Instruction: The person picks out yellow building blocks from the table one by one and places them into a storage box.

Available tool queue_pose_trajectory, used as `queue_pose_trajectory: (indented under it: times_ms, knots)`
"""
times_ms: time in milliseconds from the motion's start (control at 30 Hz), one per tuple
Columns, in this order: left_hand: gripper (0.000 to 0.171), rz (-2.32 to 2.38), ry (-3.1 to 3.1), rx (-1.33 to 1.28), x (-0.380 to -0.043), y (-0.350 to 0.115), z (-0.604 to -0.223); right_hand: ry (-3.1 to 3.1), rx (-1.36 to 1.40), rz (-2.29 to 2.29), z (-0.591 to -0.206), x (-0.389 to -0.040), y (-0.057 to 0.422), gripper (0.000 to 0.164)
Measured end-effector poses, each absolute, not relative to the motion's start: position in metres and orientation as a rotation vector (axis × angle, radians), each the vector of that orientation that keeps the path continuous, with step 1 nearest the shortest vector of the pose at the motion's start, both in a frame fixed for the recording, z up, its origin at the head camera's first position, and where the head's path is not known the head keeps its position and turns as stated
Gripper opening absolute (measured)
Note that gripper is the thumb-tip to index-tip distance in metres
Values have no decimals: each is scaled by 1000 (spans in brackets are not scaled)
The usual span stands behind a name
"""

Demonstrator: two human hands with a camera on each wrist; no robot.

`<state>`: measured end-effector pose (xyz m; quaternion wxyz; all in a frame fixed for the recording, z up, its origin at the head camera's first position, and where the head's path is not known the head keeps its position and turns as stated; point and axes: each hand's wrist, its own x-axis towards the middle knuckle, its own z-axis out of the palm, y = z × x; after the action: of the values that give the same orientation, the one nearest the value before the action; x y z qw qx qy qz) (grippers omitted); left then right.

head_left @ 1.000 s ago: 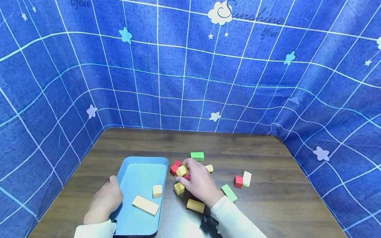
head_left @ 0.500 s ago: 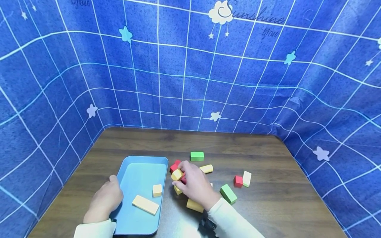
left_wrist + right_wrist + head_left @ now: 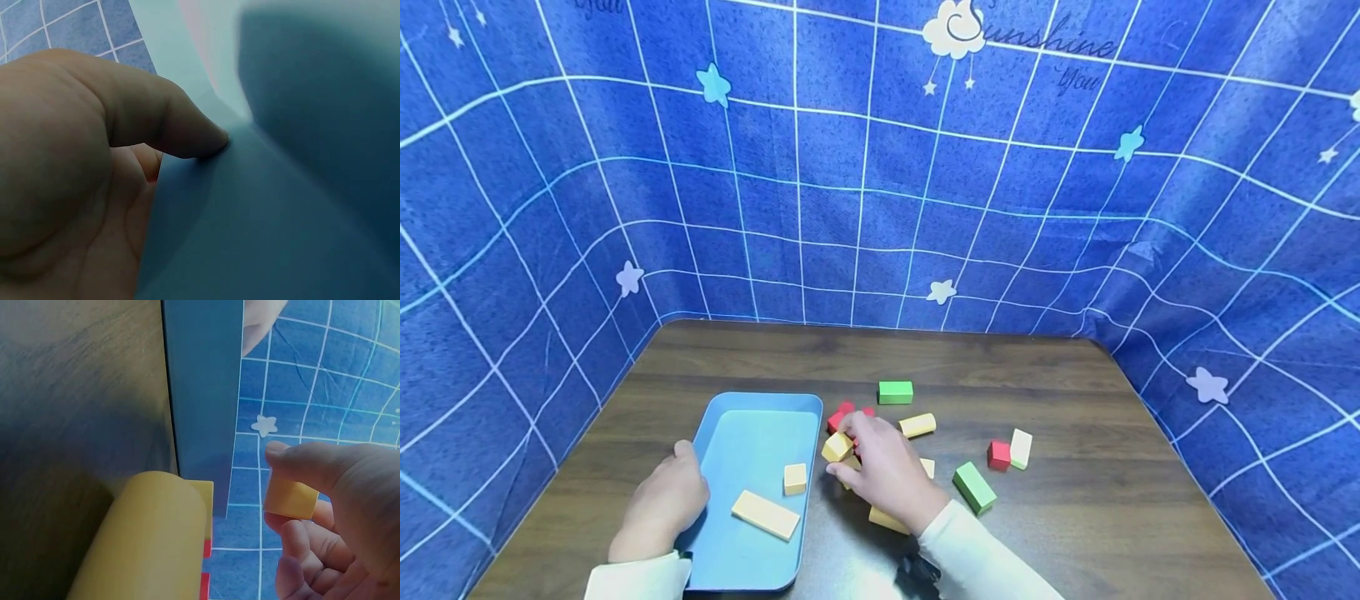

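My left hand point(image 3: 664, 498) grips the left wall of a blue tray point(image 3: 752, 437). In the left wrist view its thumb point(image 3: 181, 125) presses on the wall's inner face. Between the thumb and fingers of my right hand point(image 3: 891, 468) is a small yellow block point(image 3: 837, 447), raised just right of the tray. The right wrist view shows the same yellow block point(image 3: 290, 499) with the thumb on its upper side. Red blocks point(image 3: 837, 422) lie just beyond that hand, and another yellow block point(image 3: 852, 478) is partly hidden under it.
In the tray lie a pale plank point(image 3: 766, 515) and a pale cube point(image 3: 795, 479). Around the right arm are a yellow cylinder point(image 3: 917, 426), a partly covered cylinder point(image 3: 887, 521), green blocks point(image 3: 974, 487) and a red cube point(image 3: 998, 455). Blue cloth point(image 3: 880, 208) walls the table's back and sides.
My right hand has moved left toward the tray with the yellow block, uncovering more of the yellow cylinder behind it. The left hand and tray have stayed in place.
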<state>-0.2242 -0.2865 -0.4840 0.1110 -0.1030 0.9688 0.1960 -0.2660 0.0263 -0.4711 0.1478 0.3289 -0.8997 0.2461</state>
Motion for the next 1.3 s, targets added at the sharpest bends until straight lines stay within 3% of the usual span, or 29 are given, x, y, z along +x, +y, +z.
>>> queue_pose_trajectory:
  times_ms: [1000, 1300]
  knots:
    - [56, 580, 2829, -298, -224, -288, -487, -2484, 1103, 596, -479, -260, 13, 42]
    - [49, 585, 2870, -271, -225, -290, -490, -2433, 1190, 607, -480, -257, 10, 40]
